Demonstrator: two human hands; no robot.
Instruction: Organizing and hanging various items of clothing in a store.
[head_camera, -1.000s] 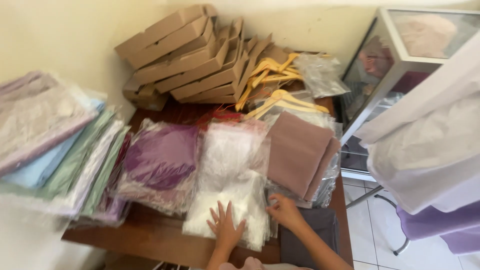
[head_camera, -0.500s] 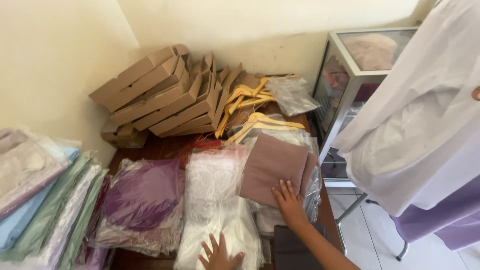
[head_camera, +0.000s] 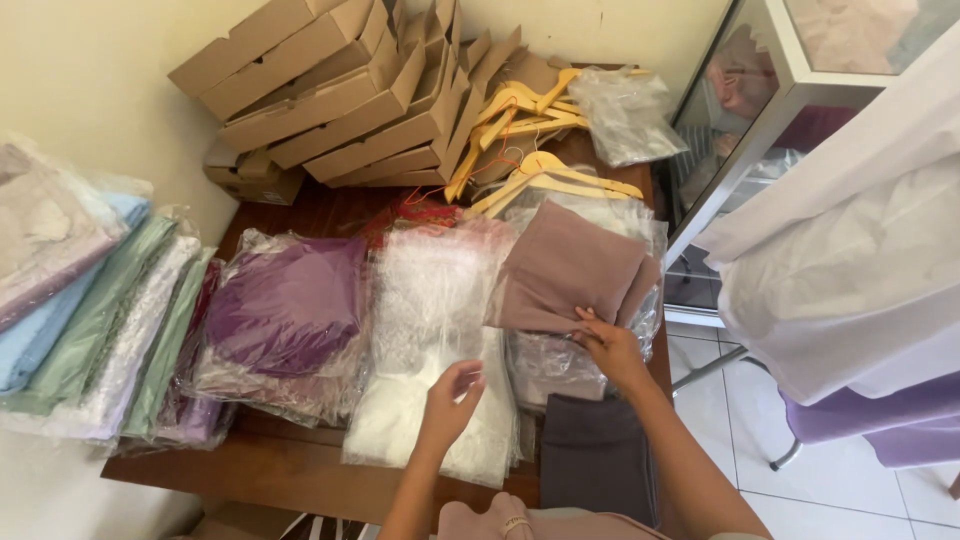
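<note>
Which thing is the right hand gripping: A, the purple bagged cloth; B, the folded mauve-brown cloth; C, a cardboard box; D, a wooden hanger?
B: the right hand pinches the lower edge of the mauve-brown cloth, while the left hand is over the white bagged cloth.

This looks like the stock corner of a small clothing or fabric shop. A wooden tabletop (head_camera: 300, 470) set against a plain cream wall is crowded with folded cloths sealed in clear plastic bags (head_camera: 290, 320), in purple, white, mauve, green and blue, laid in overlapping rows like goods for sale. At the back lie flat cardboard boxes (head_camera: 320, 90) stacked at a slant and a heap of yellow wooden hangers (head_camera: 530, 140). To the right stands a glass display case (head_camera: 780, 90) holding more fabric, and white and lilac garments (head_camera: 850, 280) hang beside it above a tiled floor.
</note>
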